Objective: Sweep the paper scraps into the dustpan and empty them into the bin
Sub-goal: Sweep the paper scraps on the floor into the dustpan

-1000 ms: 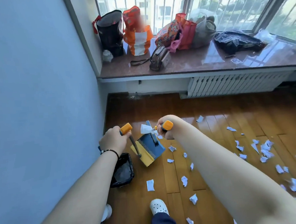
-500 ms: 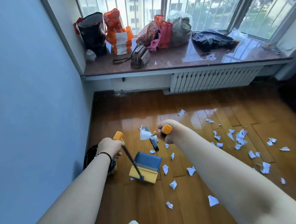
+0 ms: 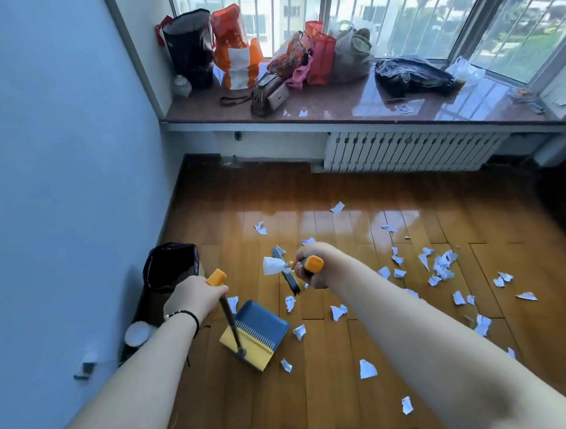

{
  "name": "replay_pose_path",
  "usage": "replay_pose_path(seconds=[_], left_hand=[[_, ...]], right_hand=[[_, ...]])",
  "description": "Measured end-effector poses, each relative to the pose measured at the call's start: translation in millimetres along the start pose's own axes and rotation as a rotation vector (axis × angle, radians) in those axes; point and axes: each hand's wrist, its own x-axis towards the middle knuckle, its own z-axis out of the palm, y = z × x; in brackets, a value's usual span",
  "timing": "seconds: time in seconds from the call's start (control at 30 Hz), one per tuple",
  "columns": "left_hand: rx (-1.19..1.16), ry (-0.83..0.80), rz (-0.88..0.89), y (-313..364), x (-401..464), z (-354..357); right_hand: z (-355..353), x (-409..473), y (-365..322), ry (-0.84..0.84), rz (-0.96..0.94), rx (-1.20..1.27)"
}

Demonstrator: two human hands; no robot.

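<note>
left hand grips the dustpan handle, pan on the floor; right hand holds the broom. paper scraps lie scattered rightward. sweeping looks barely begun; next, draw them panward.

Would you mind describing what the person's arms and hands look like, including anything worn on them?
Both forearms are bare, with no sleeves in view. The left hand has a thin dark beaded bracelet with a few pale beads around its wrist. The right hand shows no glove, ring or wristband.
</note>
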Motion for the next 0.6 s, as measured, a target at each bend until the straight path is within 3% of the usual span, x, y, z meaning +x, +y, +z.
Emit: replay_pose_path(seconds=[0.1,0.27,0.6], left_hand=[[0.051,-0.005,0.02,-6.8,-17.7,9.1],[0.138,-0.002,0.071,-19.5,-45.5,26.2],[0.291,-0.01,0.177,-55.0,-95.5,58.7]], right_hand=[[-20.4,5.3,15.4,-0.008,-0.041,-0.22],[-48.9,-6.2,65.4,0.008,0.066,-0.193],[-83.7,-15.6,146.5,0.137,0.063,-0.309]])
